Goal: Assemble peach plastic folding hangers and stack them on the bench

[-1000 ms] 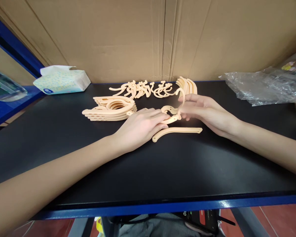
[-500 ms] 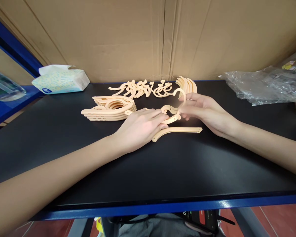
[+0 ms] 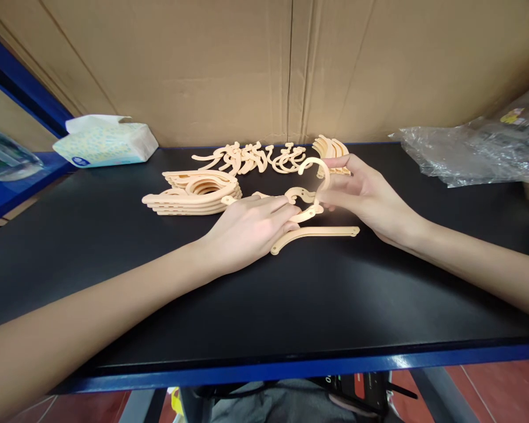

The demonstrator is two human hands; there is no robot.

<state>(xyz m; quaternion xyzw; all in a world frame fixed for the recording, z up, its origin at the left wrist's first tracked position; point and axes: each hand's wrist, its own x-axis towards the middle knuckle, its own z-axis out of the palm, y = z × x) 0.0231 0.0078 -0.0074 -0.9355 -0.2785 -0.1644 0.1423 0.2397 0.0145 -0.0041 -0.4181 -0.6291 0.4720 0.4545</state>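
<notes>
Between thumb and fingers, my right hand (image 3: 352,185) pinches a curved beige hanger hook (image 3: 324,170). The hook's lower end meets the end of a beige hanger arm (image 3: 306,214). Over that arm lies my left hand (image 3: 255,226), fingers together, pressing it toward the tabletop; its fingertips hide part of the piece. Another curved piece (image 3: 302,192) shows just behind the fingers. A separate long hanger arm (image 3: 317,233) rests on the table in front of both hands. Left of my left hand is a stack of beige folding hangers (image 3: 194,194).
Loose hooks (image 3: 247,158) lie in a heap at the back, beside a bunch of curved arms (image 3: 330,151). A tissue pack (image 3: 108,144) sits at back left, and clear plastic bags (image 3: 458,155) at right. Cardboard (image 3: 180,70) walls the back of the black table (image 3: 264,317).
My right hand has tilted the hook further left and slightly down against the hanger arm. My left hand keeps its place on the arm.
</notes>
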